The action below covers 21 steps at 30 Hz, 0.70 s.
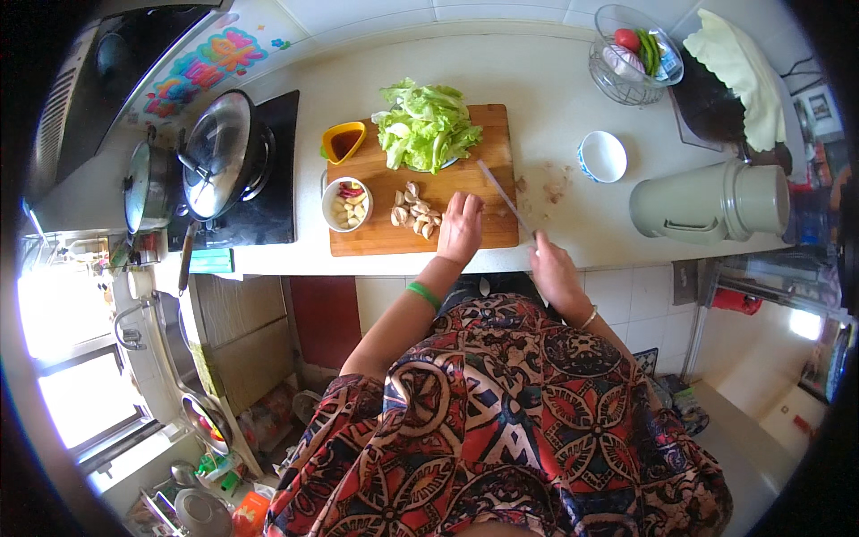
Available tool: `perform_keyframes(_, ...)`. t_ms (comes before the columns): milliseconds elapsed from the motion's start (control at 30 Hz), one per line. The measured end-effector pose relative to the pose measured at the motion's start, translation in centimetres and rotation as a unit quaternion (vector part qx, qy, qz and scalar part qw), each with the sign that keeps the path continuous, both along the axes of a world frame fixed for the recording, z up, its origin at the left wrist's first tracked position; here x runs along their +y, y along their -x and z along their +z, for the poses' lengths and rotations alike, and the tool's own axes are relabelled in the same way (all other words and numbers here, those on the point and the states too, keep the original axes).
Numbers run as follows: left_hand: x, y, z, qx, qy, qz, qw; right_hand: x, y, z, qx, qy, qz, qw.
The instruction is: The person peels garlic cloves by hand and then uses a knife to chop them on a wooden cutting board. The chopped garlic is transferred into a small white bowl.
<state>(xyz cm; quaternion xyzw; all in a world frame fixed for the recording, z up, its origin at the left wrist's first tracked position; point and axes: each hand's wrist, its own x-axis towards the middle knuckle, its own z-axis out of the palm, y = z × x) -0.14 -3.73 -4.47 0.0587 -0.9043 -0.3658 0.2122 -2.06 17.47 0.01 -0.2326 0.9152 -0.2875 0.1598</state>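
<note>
My right hand [556, 270] grips the handle of a knife [503, 191], whose thin blade slants up and left over the right edge of the wooden cutting board [376, 241]. My left hand [463, 225] is over the board with its fingers curled together; whether a clove is between them is hidden. Just left of it lies a loose pile of unpeeled garlic cloves [411, 207]. A white cup [330, 213] at the board's left holds peeled cloves and red chili pieces. Torn lettuce leaves [426, 127] are heaped in a dish at the back of the board.
A yellow dish [327, 137] of dark sauce touches the board's back left corner. Garlic skins [554, 189], a blue-white bowl [602, 158], a green thermos jug [691, 201] and a vegetable basket [624, 94] are to the right. A lidded wok [218, 158] sits on the left cooktop [282, 194].
</note>
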Motion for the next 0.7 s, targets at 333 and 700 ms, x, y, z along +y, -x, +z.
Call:
perform_keyframes(333, -6.3, -3.6, 3.7, -0.055, 0.079, 0.066, 0.993, 2.5, 1.0, 2.1, 0.044, 0.038, -0.079, 0.995)
perform_keyframes(700, -11.7, -7.5, 2.1, -0.088, 0.2, -0.01, 0.976, 1.9, 0.0, 1.6, -0.025, 0.057, -0.005, 0.998)
